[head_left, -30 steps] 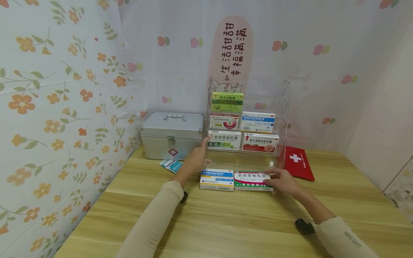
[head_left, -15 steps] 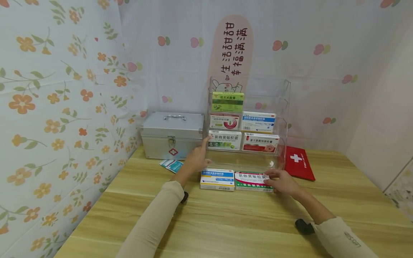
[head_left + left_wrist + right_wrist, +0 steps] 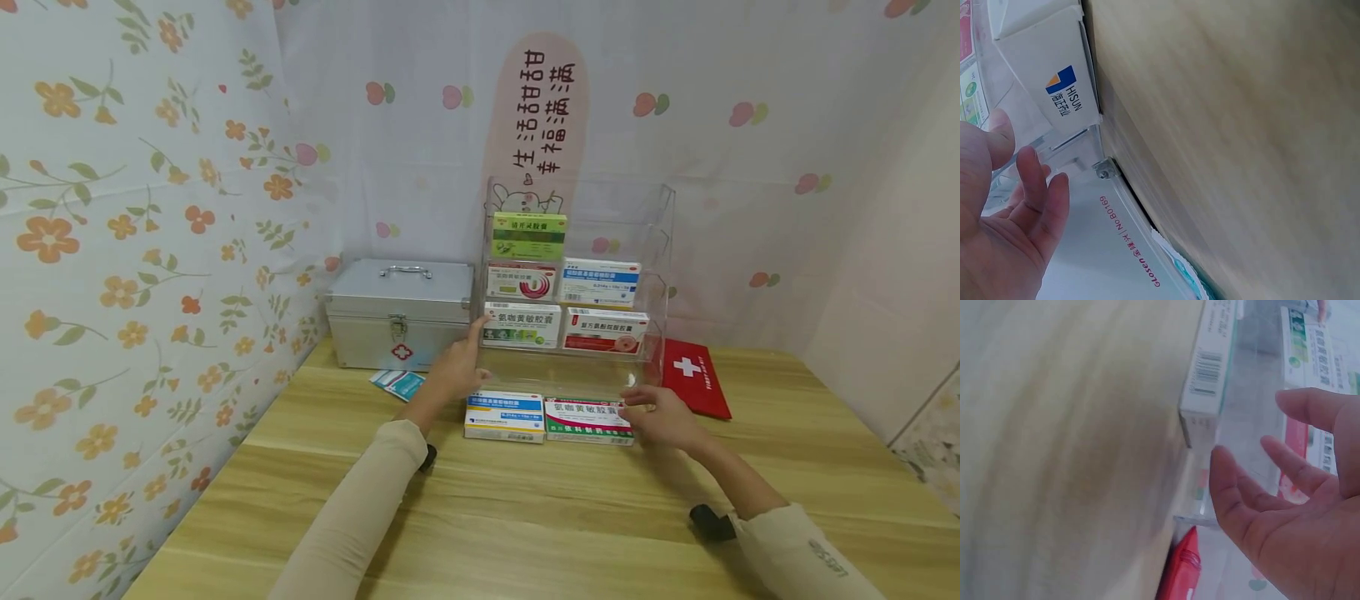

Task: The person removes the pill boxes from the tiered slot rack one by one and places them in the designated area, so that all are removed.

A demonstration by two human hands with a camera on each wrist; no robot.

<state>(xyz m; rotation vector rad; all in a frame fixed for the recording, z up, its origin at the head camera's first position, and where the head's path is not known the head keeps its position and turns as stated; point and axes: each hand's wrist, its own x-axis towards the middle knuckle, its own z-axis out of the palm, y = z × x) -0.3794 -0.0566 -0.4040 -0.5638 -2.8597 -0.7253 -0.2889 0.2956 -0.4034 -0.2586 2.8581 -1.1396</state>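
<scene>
A clear acrylic tiered rack (image 3: 570, 368) holds several medicine boxes, among them a green one (image 3: 528, 237) on top and a red-and-white one (image 3: 606, 333) lower right. At its left side is my left hand (image 3: 452, 372), index finger straight up along the edge beside a white-and-green box (image 3: 521, 326). In front of the rack's base lie a blue-and-white medicine box (image 3: 504, 417) and a green-and-white medicine box (image 3: 588, 422), side by side. My right hand (image 3: 663, 419) is at the latter's right end; in the right wrist view its fingers (image 3: 1224, 472) are spread, with nothing between them.
A silver first-aid case (image 3: 401, 317) stands left of the rack, with a teal-and-white packet (image 3: 397, 383) in front of it. Right of the rack lies a red first-aid pouch (image 3: 696, 379). Everything stands on a wooden table (image 3: 525, 517) before a patterned curtain.
My right hand has drawn slightly right, off the top of the green-and-white box, uncovering more of its face. The left hand and the boxes stay where they were.
</scene>
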